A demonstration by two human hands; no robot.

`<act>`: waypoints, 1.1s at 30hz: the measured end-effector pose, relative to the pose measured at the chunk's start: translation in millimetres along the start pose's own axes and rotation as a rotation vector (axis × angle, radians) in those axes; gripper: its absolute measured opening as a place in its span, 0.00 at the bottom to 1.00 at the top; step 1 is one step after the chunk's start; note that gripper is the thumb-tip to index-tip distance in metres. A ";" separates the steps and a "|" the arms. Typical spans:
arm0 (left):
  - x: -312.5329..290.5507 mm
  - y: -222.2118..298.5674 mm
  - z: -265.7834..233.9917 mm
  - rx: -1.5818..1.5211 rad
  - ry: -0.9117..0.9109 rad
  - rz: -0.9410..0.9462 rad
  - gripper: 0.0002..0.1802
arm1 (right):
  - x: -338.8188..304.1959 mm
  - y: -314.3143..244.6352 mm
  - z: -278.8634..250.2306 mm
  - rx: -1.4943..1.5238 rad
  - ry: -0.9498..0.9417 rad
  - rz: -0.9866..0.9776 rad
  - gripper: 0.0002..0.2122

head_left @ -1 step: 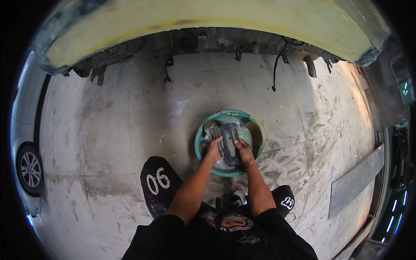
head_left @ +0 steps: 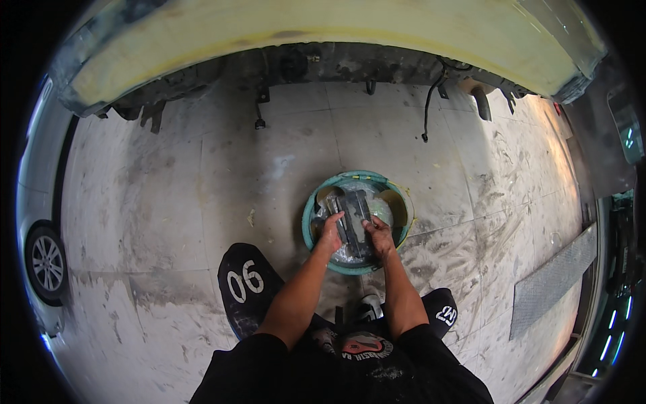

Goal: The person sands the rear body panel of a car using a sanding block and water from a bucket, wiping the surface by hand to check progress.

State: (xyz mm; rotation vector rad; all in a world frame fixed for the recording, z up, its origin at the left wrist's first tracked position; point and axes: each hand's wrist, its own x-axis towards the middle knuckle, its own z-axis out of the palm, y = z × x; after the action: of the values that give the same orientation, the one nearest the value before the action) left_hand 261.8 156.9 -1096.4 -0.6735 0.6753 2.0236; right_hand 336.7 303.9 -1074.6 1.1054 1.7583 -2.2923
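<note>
A long dark-grey rectangular block point(head_left: 356, 221), which resembles a sanding block, is held between my two hands over a round teal bucket point(head_left: 309, 236). My left hand point(head_left: 331, 232) grips its left edge, thumb on top. From the right, my right hand point(head_left: 380, 236) holds the opposite edge with the thumb pressed on the upper face. Fingers under the block are hidden. Shiny, rippled water point(head_left: 381, 210) shows around it inside the bucket. A curved tan piece point(head_left: 398, 205) rests along the bucket's inner right wall; its kind is unclear.
A yellowish, patchy vehicle panel point(head_left: 323, 23) spans the far side, with a dangling black cable point(head_left: 426, 114) below. A car wheel point(head_left: 47, 262) is at far left. A grey textured board point(head_left: 552, 283) lies at right on the stained tile floor point(head_left: 175, 195).
The water's shine and ripples have shifted around the block. Both hands keep nearly the same place and grip.
</note>
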 end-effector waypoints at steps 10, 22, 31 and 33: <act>8.4 -6.2 -1.3 0.034 -0.084 0.070 0.21 | -31.5 -19.9 17.0 -0.704 0.344 -0.555 0.12; -3.2 -18.6 -19.6 0.038 -0.484 0.371 0.30 | -90.4 -24.6 85.5 -1.415 0.080 -0.687 0.30; -10.0 -6.4 1.6 0.025 -0.171 0.208 0.34 | -89.5 -20.2 80.5 -1.349 0.112 -0.629 0.31; -19.0 -10.7 20.0 0.078 -0.142 0.213 0.35 | -83.4 -15.7 65.2 -1.313 0.138 -0.606 0.32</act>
State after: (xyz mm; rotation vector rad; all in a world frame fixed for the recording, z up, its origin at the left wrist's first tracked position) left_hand 275.9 164.7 -1071.6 -0.4226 0.7636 2.2030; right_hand 359.0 222.6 -1008.7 0.4482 3.0641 -0.6220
